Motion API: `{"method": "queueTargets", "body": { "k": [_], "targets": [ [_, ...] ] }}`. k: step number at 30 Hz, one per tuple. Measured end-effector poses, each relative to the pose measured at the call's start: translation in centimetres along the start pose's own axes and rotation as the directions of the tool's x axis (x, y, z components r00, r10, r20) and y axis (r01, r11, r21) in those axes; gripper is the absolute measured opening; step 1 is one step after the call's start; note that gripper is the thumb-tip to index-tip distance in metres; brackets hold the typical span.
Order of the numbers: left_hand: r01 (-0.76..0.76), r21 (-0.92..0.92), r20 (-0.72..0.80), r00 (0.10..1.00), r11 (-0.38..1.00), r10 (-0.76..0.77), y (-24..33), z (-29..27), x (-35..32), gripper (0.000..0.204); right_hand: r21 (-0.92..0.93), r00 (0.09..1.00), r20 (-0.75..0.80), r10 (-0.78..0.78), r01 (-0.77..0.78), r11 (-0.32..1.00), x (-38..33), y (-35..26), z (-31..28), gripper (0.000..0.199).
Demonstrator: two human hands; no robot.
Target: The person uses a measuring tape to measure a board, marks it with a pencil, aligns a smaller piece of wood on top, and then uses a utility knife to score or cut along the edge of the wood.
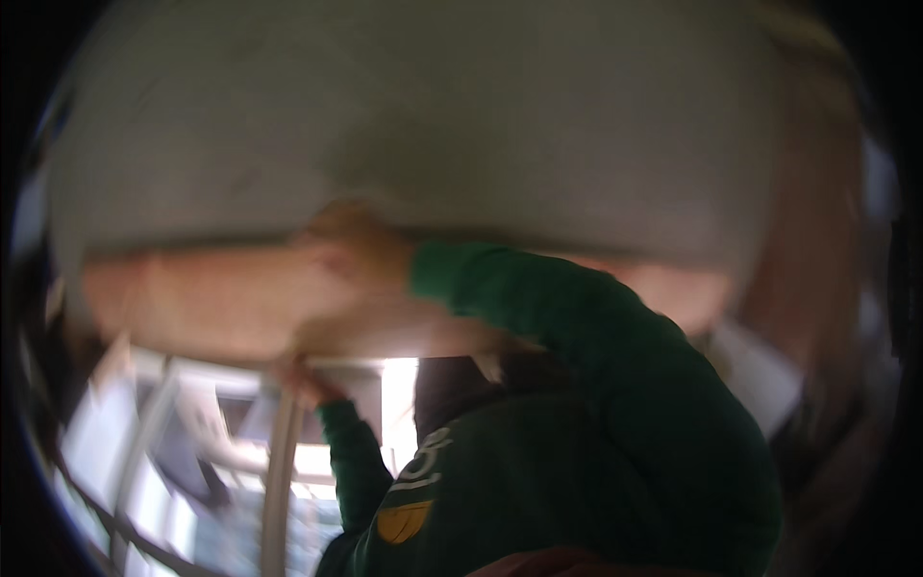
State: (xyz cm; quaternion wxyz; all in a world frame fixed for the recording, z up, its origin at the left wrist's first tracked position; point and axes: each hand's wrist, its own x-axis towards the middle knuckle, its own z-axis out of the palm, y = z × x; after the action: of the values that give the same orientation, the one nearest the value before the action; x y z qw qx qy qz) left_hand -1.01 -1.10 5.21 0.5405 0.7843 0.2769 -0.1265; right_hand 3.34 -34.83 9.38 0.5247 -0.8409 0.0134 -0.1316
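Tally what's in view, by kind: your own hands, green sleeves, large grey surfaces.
Hands: 2 (left hand, right hand)
Green sleeves: 2 (left sleeve, right sleeve)
Large grey surface: 1
Total: 5

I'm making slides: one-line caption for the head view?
Blurred view, green sleeves: right hand at the edge of a large grey surface, left hand below.
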Motion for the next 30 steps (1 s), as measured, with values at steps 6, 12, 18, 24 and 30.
{"method": "queueTargets", "body": {
  "k": [6, 12, 18, 24, 30],
  "targets": [
    [-0.79, 0.398, 0.346, 0.601, 0.467, 0.721, 12.1, 6.2, -3.2, 0.064, 0.072, 0.833, -0.27, 0.482, -0.482, 0.873, -14.1, -6.6, -12.1, 0.037],
    [-0.925, -0.113, 0.795, 0.134, 0.362, 0.592, 14.6, 21.1, -13.1, 0.036, 0.456, 0.194, -0.65, 0.735, -0.673, 0.582, -40.6, -7.2, -21.4, 0.026],
    [-0.802, -0.525, 0.834, -0.42, 0.284, 0.357, 7.0, 36.0, -34.2, 0.023, 0.734, -0.559, -0.66, 0.502, -0.624, 0.269, -69.4, -7.2, -28.9, 0.017],
    [-0.784, -0.582, 0.813, -0.567, 0.218, 0.129, -1.8, 44.6, -50.3, 0.039, 0.998, -0.664, -0.069, 0.745, -0.049, 0.049, -72.5, -5.7, -33.2, 0.027],
    [-0.842, -0.532, 0.846, -0.533, 0.088, 0.02, -5.7, 47.7, -58.1, 0.049, 0.992, -0.436, -0.028, 0.899, 0.098, 0.078, -72.6, -5.2, -35.1, 0.032]
  ]
}}
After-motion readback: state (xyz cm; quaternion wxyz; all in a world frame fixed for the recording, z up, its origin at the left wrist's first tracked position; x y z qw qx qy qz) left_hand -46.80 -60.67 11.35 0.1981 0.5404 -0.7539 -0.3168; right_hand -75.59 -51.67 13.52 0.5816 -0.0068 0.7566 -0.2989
